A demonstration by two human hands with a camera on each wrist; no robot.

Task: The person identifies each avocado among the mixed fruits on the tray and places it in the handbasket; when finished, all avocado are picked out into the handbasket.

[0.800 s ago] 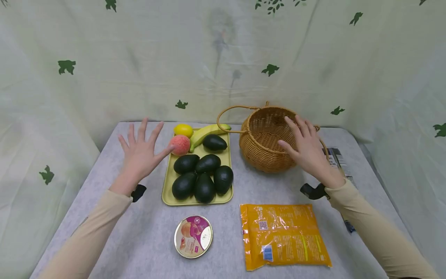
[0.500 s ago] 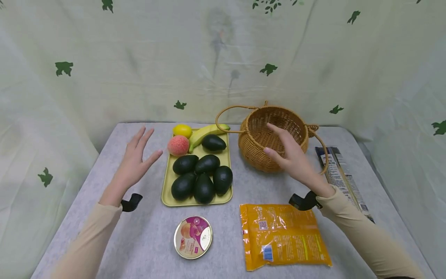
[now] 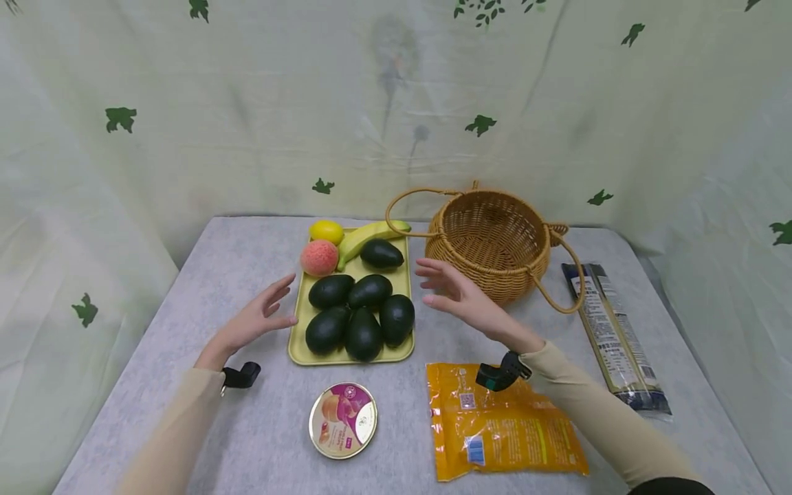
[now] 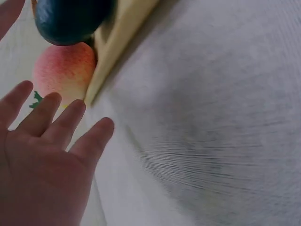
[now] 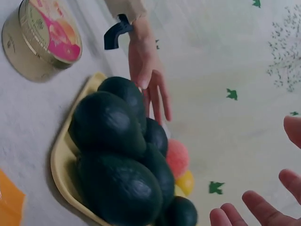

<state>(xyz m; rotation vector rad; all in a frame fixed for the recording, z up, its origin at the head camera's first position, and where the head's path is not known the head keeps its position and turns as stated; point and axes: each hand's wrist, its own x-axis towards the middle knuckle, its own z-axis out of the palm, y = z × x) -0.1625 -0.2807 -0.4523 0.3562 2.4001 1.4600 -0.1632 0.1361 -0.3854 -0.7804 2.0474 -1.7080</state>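
Observation:
A yellow tray (image 3: 298, 349) holds several dark avocados (image 3: 363, 335), a peach (image 3: 319, 258), a lemon (image 3: 326, 232) and a banana (image 3: 359, 240). Just left of the tray, my left hand (image 3: 252, 322) hovers with extended fingers, its thumb tip near the rim; contact cannot be told. My right hand (image 3: 467, 300) is between the tray and the wicker basket (image 3: 458, 265), its loosely bent fingers pointing towards the avocados and holding nothing. In the left wrist view, the peach (image 4: 63, 70) shows beyond the left fingertips. The right wrist view shows avocados (image 5: 117, 188) piled on the tray.
A round tin (image 3: 343, 421) stands in front of the tray. An orange packet (image 3: 495, 433) lies front right, under my right forearm. Farther right is a long dark plastic packet (image 3: 619, 337). The basket's looped handle (image 3: 402, 196) overhangs the tray's back corner. Curtains surround the table.
Both hands have come down and closer to the tray. My right hand has moved left from in front of the basket, and the fingers of both hands are less spread. The objects stay put.

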